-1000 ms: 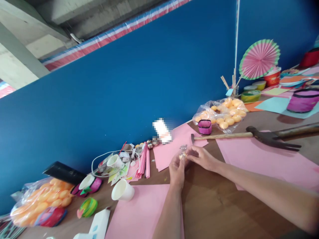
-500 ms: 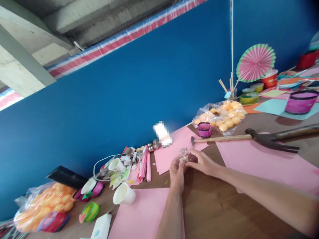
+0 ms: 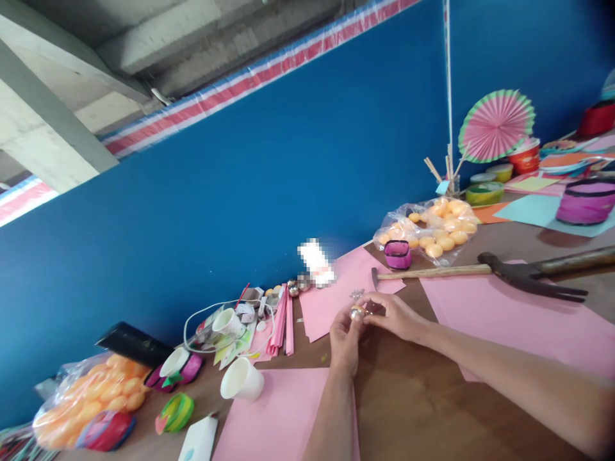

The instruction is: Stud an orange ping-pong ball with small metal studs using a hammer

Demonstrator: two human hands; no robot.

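My left hand point(image 3: 343, 338) grips a small shiny ball point(image 3: 356, 313), gold and silver in colour, held up between thumb and fingers. Reaching in from the right, my right hand point(image 3: 394, 317) is closed in a pinch at the ball's side. A tiny glinting bit shows at its fingertips, too small to name. Just beyond the hands, a little heap of small clear or silvery pieces point(image 3: 357, 294) lies on a pink sheet point(image 3: 331, 307). More shiny balls point(image 3: 293, 287) rest at that sheet's far left corner.
A small hammer point(image 3: 432, 273) and a claw hammer point(image 3: 533, 278) lie to the right. Bagged orange balls point(image 3: 446, 234) stand behind a purple fabric band point(image 3: 397, 255). Leftward are a white paper cup point(image 3: 242, 379), pink strips point(image 3: 283, 320), a white cable point(image 3: 187, 330) and another ball bag point(image 3: 91, 403).
The ball now shows more clearly between the fingers, and my right fingertips have drawn slightly back from it. The whole view has shifted a little; the table's things lie as before.
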